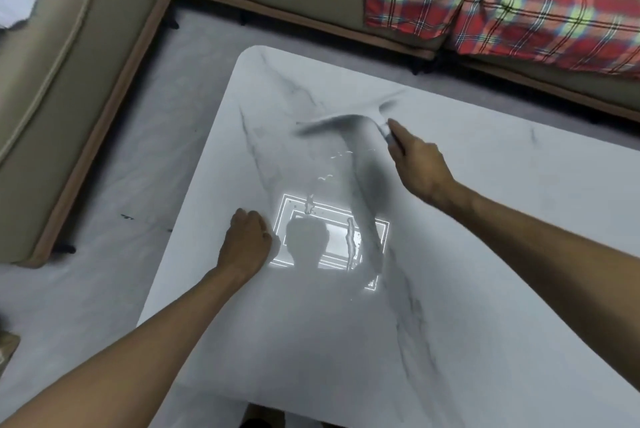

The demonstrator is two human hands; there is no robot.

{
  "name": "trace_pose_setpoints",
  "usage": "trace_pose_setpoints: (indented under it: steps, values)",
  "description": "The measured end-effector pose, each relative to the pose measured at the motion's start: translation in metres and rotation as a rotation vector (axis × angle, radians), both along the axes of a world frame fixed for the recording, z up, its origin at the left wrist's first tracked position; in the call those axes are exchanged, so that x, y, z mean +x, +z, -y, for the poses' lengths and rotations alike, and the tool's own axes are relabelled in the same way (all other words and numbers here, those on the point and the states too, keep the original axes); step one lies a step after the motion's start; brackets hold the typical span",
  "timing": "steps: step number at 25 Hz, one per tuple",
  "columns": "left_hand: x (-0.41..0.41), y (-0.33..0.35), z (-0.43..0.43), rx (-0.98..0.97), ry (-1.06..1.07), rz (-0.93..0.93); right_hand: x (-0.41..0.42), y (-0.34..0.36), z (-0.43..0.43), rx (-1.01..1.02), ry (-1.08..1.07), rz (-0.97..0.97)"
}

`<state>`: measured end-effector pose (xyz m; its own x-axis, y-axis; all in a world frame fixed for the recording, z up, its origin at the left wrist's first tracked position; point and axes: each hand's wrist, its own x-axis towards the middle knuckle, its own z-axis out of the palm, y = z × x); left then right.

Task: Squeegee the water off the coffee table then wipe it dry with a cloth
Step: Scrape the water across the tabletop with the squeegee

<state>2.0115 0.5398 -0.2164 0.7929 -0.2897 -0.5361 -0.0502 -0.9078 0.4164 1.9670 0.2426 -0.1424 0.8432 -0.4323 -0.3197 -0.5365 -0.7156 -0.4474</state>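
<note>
The white marble coffee table (485,254) fills the middle of the head view. My right hand (417,162) grips the handle of a squeegee (386,109), whose blade is blurred over the far middle of the tabletop. Small streaks and beads of water (350,240) glint in the bright reflection of a ceiling light near the table's centre. My left hand (246,242) rests on the tabletop near its left edge, fingers curled under and holding nothing. No cloth shows on the table.
A beige sofa (62,88) wraps round the left and far sides. A red plaid blanket (502,1) lies on its far right seat. Grey floor (145,157) runs between sofa and table.
</note>
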Motion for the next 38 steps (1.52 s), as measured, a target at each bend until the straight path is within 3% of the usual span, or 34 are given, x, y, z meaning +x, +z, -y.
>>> trace_pose_setpoints:
  steps: [3,6,12,17,22,27,31,34,38]
  values:
    - [0.018,-0.019,0.007,0.068,-0.061,-0.086,0.061,-0.019,-0.001,-0.046,0.005,-0.012]
    - [0.027,-0.027,0.004,0.122,-0.134,-0.202,0.070,-0.032,-0.016,-0.031,0.022,-0.049]
    - [0.033,-0.030,0.002,0.127,-0.166,-0.297,-0.026,-0.035,-0.038,0.013,0.216,-0.209]
    - [0.036,-0.023,0.009,0.146,-0.154,-0.316,-0.114,-0.007,-0.010,-0.149,0.355,-0.354]
    - [0.034,-0.014,0.007,0.128,-0.122,-0.282,-0.125,0.031,0.022,-0.169,0.340,-0.462]
    - [0.029,-0.016,0.013,0.003,-0.208,-0.062,-0.018,0.011,0.042,-0.070,0.052,-0.171]
    - [0.025,-0.022,0.038,-0.060,-0.271,-0.083,0.073,-0.029,0.045,-0.040,-0.079,-0.115]
    - [0.023,-0.024,0.051,-0.028,-0.278,-0.117,0.057,-0.043,0.030,-0.057,-0.078,-0.119]
    - [0.020,-0.020,0.077,0.028,-0.289,-0.136,-0.041,-0.020,0.029,-0.061,0.008,-0.226]
